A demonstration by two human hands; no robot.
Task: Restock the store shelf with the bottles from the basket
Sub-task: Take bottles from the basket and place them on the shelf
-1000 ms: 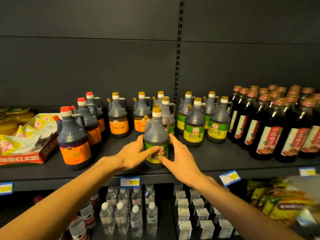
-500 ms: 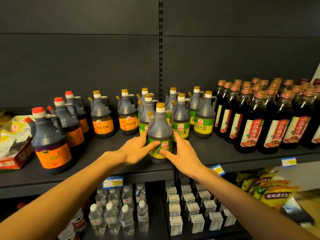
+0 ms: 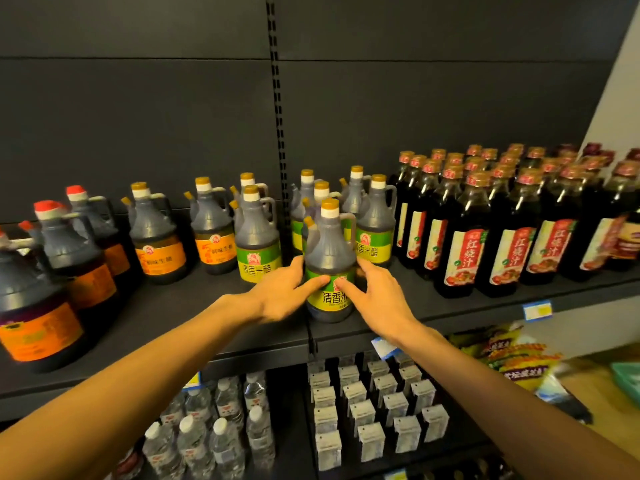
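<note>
Fingers [image 3: 313, 283] of left hand [image 3: 277, 295] and right hand [image 3: 375, 296] spread apart, tips pressed on green label of vinegar bottle [image 3: 330, 258], thumbs touching its front, remaining fingers wrapping round either side. Bottle upright between both hands at front of dark store shelf [image 3: 194, 327]. More green-labelled bottles [image 3: 258, 237] just behind fingers; orange-labelled jugs [image 3: 157, 237] left of left hand; dark sauce bottles [image 3: 464, 233] right of right hand. Teal basket [image 3: 625, 377] low, far right of right hand.

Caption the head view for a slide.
Both hands hold a green-label vinegar bottle upright on the shelf.
</note>
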